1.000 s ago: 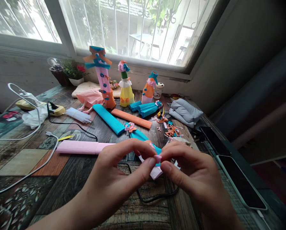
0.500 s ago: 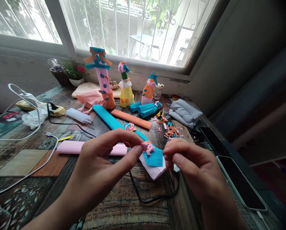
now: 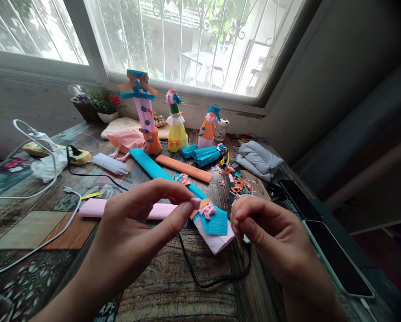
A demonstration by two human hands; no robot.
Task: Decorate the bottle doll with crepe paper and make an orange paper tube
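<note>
Between the thumb and index finger of my left hand (image 3: 147, 219) is a small pink crepe paper piece (image 3: 196, 203). My right hand (image 3: 267, 232) is closed to its right, fingertips pressed together; whatever they hold, if anything, I cannot make out. Below and between both hands lies a flat blue crepe paper piece (image 3: 219, 223) over pale pink paper (image 3: 215, 245), with a pink gathered bow (image 3: 207, 211) on it. A long blue crepe paper roll (image 3: 150, 163) runs up to the left, partly hidden by my left hand. A pink crepe paper roll (image 3: 93, 208) passes behind that hand.
Paper-dressed bottles (image 3: 177, 134) and a tall paper-covered tube (image 3: 145, 112) stand by the window. Paper scraps (image 3: 242, 184), an orange roll (image 3: 183, 169) and clear sticks (image 3: 109, 163) lie around. Phones (image 3: 338, 257) sit at right; a black cable (image 3: 203, 284) loops in front.
My left hand has shifted slightly left with the pink piece, away from the bow. My right hand's fingers have drawn closer together. The gap between the hands is wider.
</note>
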